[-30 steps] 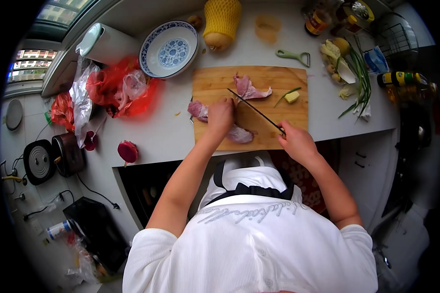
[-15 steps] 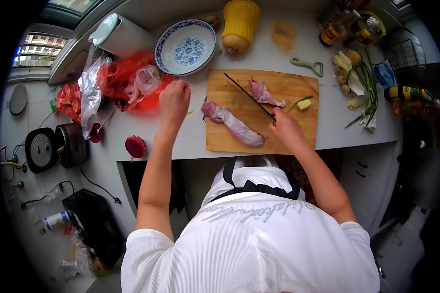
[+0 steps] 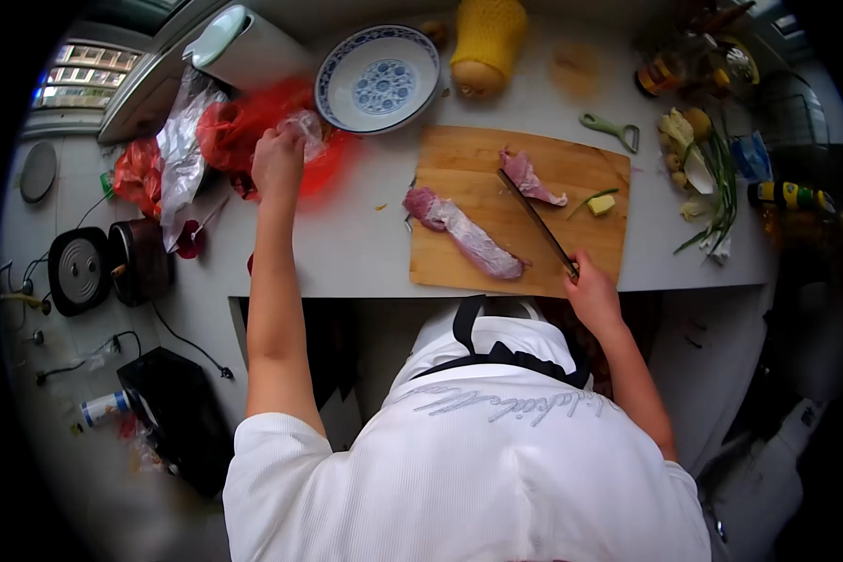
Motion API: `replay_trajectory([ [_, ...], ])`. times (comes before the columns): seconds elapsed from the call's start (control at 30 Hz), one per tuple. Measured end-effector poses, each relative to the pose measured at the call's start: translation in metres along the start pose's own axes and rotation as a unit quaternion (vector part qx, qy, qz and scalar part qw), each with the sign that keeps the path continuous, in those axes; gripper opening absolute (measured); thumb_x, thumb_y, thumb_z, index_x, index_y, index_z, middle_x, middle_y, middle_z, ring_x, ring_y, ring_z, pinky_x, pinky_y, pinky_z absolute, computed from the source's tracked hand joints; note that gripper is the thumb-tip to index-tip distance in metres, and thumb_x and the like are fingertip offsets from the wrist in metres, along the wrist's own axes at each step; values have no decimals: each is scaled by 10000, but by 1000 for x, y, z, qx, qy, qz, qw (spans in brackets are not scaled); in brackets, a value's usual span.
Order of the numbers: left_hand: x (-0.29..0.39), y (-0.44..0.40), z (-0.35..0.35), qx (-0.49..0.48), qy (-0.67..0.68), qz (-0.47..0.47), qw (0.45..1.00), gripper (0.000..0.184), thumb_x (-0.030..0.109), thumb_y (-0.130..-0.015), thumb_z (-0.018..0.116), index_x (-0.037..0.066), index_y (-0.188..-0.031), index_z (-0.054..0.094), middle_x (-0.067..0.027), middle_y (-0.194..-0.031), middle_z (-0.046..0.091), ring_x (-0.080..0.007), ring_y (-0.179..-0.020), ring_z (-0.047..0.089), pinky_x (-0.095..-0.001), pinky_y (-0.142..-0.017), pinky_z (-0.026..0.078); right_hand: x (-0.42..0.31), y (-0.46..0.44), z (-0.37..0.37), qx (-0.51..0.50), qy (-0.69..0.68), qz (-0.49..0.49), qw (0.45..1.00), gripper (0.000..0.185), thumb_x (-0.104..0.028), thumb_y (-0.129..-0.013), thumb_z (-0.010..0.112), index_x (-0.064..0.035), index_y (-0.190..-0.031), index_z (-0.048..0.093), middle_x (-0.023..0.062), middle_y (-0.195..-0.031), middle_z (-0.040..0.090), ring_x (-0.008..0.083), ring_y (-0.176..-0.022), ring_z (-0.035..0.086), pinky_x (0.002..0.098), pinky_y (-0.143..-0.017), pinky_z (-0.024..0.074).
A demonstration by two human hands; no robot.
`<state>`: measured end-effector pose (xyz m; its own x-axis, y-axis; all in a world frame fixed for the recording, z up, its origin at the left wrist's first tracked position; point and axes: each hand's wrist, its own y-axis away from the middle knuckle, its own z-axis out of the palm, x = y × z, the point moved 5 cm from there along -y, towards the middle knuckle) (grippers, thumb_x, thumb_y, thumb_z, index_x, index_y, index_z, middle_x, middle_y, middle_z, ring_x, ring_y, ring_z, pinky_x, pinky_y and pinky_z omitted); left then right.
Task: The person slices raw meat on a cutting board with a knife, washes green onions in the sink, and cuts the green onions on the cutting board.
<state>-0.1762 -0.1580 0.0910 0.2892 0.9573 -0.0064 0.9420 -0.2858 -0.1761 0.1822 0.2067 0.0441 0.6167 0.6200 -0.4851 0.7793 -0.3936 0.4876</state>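
Note:
My left hand (image 3: 278, 161) is closed at the near edge of a red plastic bag (image 3: 244, 126); whatever its fingers hold is too small to make out. In my right hand (image 3: 590, 286) is a dark-bladed knife (image 3: 539, 225), slanting up and left over the wooden cutting board (image 3: 571, 150). A long piece of raw meat (image 3: 468, 236) lies on the board's left half. Behind the blade's tip rests a smaller meat piece (image 3: 532, 178). A yellow chunk (image 3: 601, 204) sits beside a thin green stalk (image 3: 583, 199) at the board's right.
A blue-patterned white bowl (image 3: 377, 80) stands behind the board, near a squash in yellow netting (image 3: 487, 47). To the right lie a green peeler (image 3: 611, 129), scallions (image 3: 721, 197) and bottles (image 3: 663, 73). A silver bag (image 3: 185, 150) is at the left.
My left hand has left the long meat piece and moved left to the red bag. The knife has swung steeper over the board, still in my right hand. The view has shifted slightly left.

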Motion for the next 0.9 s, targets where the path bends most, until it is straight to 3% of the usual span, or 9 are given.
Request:
replay_trajectory([
  [0.1, 75, 39, 20, -37, 57, 117, 991, 237, 267, -786, 747, 93, -945, 724, -123, -1041, 644, -292, -1012, 607, -414, -812, 517, 3, 4, 1, 19, 9, -57, 998, 266, -191, -874, 630, -69, -1100, 561, 202, -839, 673, 407, -825, 648, 491, -698, 502],
  [0.17, 138, 87, 25, -81, 172, 277, 942, 324, 233, -745, 785, 111, -1032, 696, -108, -1105, 614, -295, -1099, 567, -436, -915, 468, 5, 13, -4, 16, -8, -55, 998, 271, -193, -866, 640, -52, -1088, 575, 204, -835, 671, 403, -811, 648, 483, -699, 503],
  [0.23, 186, 125, 15, -134, 200, 390, 889, 506, 160, -707, 794, 108, -1184, 634, -135, -1187, 587, -332, -1143, 546, -454, -1029, 397, 22, 28, -12, -10, -55, -25, 998, 285, -200, -862, 652, -38, -1086, 585, 198, -837, 672, 388, -808, 655, 463, -698, 508],
  [0.33, 208, 139, 30, -156, 165, 456, 861, 504, 129, -683, 776, 108, -1158, 613, -117, -1105, 613, -316, -1113, 559, -457, -1032, 386, 42, 55, -27, -25, -109, 53, 992, 299, -210, -862, 666, -26, -1086, 596, 188, -840, 671, 367, -793, 658, 430, -694, 510],
  [0.47, 223, 126, 57, -211, 156, 479, 838, 363, 155, -673, 755, 99, -997, 603, -84, -928, 652, -300, -998, 604, -425, -926, 442, 82, 75, -29, 18, -187, 91, 978, 318, -192, -878, 666, 14, -1102, 575, 167, -828, 649, 303, -749, 636, 376, -698, 501],
  [0.53, 237, 117, 61, -251, 164, 438, 847, 393, 152, -699, 746, 97, -1058, 595, -108, -951, 660, -323, -966, 622, -432, -868, 471, 91, 75, -33, 24, -230, 126, 965, 310, -159, -881, 658, 29, -1111, 568, 165, -832, 639, 267, -748, 623, 363, -701, 495],
  [0.67, 266, 110, 54, -291, 294, 321, 852, 450, 159, -754, 730, 100, -1169, 568, -149, -1011, 665, -365, -926, 644, -458, -762, 507, 100, 57, -41, 64, -210, 121, 968, 343, -180, -880, 646, 43, -1126, 558, 214, -899, 660, 361, -832, 652, 405, -734, 509],
  [0.77, 284, 107, 47, -289, 341, 286, 847, 476, 207, -795, 714, 117, -1237, 561, -166, -1034, 663, -361, -929, 652, -457, -732, 513, 92, 47, -43, 68, -190, 88, 975, 343, -182, -883, 636, 37, -1134, 552, 223, -919, 664, 384, -862, 649, 420, -756, 511],
  [0.9, 284, 118, 52, -259, 145, 339, 893, 514, 303, -823, 704, 118, -1279, 556, -158, -1019, 647, -354, -923, 640, -451, -742, 513, 86, 44, -36, 64, -146, 84, 984, 358, -202, -883, 640, -26, -1182, 550, 213, -927, 667, 391, -888, 648, 445, -770, 510],
])
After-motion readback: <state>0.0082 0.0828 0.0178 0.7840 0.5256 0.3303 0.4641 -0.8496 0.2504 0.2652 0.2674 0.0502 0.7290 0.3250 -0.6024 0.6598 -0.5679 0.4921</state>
